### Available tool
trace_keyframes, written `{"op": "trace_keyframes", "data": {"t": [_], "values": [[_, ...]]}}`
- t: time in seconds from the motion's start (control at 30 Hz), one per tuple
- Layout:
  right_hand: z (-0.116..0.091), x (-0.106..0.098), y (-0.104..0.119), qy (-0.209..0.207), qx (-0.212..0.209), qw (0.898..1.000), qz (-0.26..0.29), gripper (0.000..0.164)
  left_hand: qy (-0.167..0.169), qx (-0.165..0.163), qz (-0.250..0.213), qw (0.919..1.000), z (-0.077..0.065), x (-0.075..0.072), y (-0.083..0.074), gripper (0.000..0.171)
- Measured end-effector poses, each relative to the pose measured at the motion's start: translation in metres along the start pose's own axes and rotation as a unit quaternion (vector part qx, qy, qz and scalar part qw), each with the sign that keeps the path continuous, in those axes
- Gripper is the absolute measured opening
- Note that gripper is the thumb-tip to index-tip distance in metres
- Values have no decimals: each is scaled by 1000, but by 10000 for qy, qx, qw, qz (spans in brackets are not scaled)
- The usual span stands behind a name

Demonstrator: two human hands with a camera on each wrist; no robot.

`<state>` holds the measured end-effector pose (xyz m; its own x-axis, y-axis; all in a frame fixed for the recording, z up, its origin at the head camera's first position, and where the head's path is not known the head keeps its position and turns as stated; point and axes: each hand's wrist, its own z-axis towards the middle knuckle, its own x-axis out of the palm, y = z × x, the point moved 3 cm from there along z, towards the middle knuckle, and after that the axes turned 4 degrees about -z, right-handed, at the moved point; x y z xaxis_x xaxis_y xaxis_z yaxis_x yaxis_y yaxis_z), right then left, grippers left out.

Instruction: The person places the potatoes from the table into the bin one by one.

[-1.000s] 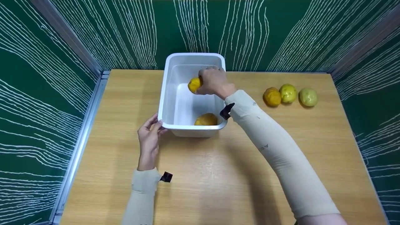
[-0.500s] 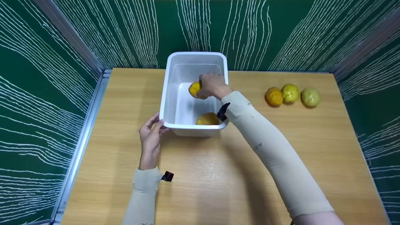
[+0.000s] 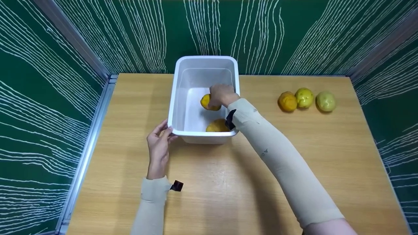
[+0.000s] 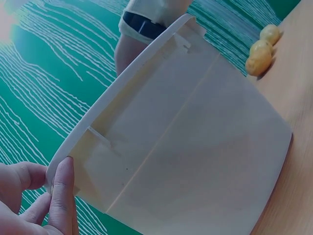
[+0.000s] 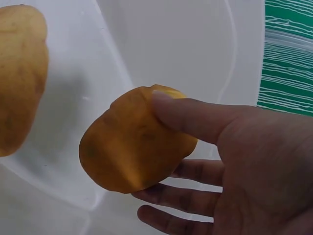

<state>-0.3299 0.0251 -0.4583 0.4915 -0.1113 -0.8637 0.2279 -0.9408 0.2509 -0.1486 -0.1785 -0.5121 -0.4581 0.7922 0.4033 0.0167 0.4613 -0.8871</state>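
- The right hand (image 3: 222, 93) is down inside a deep white plastic bin with a rounded rim (image 3: 202, 133), holding a lumpy orange-yellow round fruit (image 5: 127, 147).
- Right fingers: thumb pressed on one side of that fruit, fingers round the other, so it's pinched between them; the right wrist view has the lower fingers a bit spread.
- The held fruit is around the middle of the bin, right of centre. Can't tell if it touches the floor in there.
- A second lumpy yellow-orange fruit (image 3: 217, 125) lies at the bin's near right end, apart from the held one and partly hidden by the near wall.
- The left hand (image 3: 159, 143) has the bin's near left corner, thumb and fingers pinching the rim.
- The bin stands toward the far side of a light wood-grain table (image 3: 202, 189).
- Well off to the right there's a little row: a wrinkly orange fruit (image 3: 288, 101), a shiny yellow fruit (image 3: 304, 97) right beside it, then a pale green fruit (image 3: 326, 101) slightly apart.
- Far side is a dark green wall with wavy white lines (image 3: 176, 39).
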Motion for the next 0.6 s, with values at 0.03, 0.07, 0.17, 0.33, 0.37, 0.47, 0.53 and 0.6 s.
{"op": "trace_keyframes", "data": {"t": [0.03, 0.07, 0.17, 0.33, 0.37, 0.47, 0.53, 0.6], "values": [[1, 2, 0, 11, -20, 9999, -136, 42, 42, -3, 13, 10000, -1, 0, 0, 41], [2, 4, -1, 39, -17, 9997, -240, 42, 86, 3, 22, 10000, -1, 0, 0, 41], [5, 8, -3, 114, -47, 9980, -613, 44, 149, -7, 43, 9999, -2, 0, 0, 41], [6, 11, -3, 407, 95, 9965, -721, 43, 12, -38, 55, 10000, -1, 1, 0, 41], [6, 11, -3, 458, 101, 9960, -757, 43, -13, -39, 50, 10000, -1, 1, 0, 40], [7, 12, -2, 561, 21, 9938, -961, 43, -61, -65, 18, 10000, 0, 1, 0, 41], [7, 13, -1, 627, 5, 9923, -1067, 42, -84, -73, 10, 9999, 0, 1, 0, 41], [7, 14, 0, 674, -21, 9907, -1181, 41, -108, -81, 7, 9999, 0, 1, 0, 41]]}}
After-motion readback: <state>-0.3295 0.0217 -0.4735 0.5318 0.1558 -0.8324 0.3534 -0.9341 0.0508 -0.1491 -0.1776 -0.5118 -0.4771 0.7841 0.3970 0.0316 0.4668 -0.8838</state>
